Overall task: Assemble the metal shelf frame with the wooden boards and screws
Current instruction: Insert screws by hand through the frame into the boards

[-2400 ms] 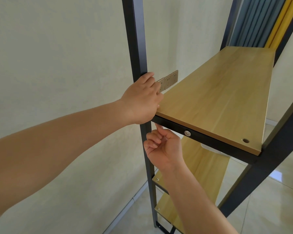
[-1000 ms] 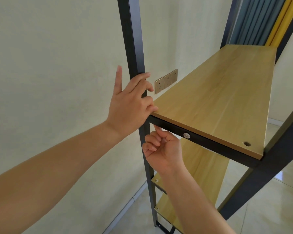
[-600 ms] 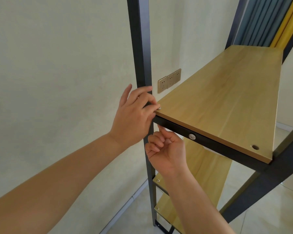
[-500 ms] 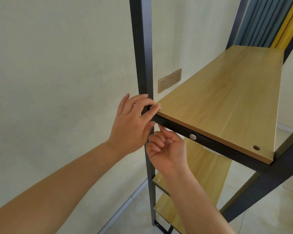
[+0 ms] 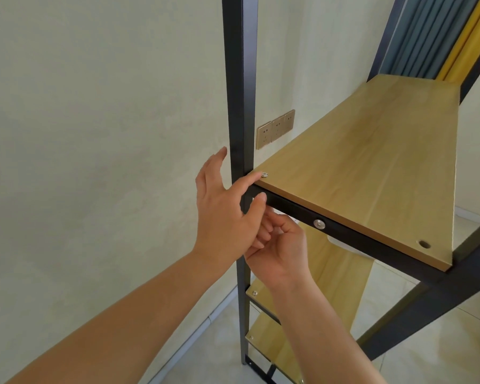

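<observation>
A black metal post carries a crossbar with a light wooden board lying on it. A small silver screw sits in the board's near left corner. My left hand has its fingers spread; the index fingertip touches the board right beside that screw and the thumb rests on the crossbar's front face. My right hand is below the crossbar at the same corner with its fingers curled, partly behind my left hand. Whatever it may hold is hidden.
A round bolt head shows on the crossbar's front, and an open hole sits in the board's near right corner. Lower boards hang beneath. A slanted frame leg rises at right. Wall sockets and curtains lie behind.
My left hand let go of the post, dropped to the board's corner and set down the screw, then opened its fingers. My right hand stayed under the crossbar.
</observation>
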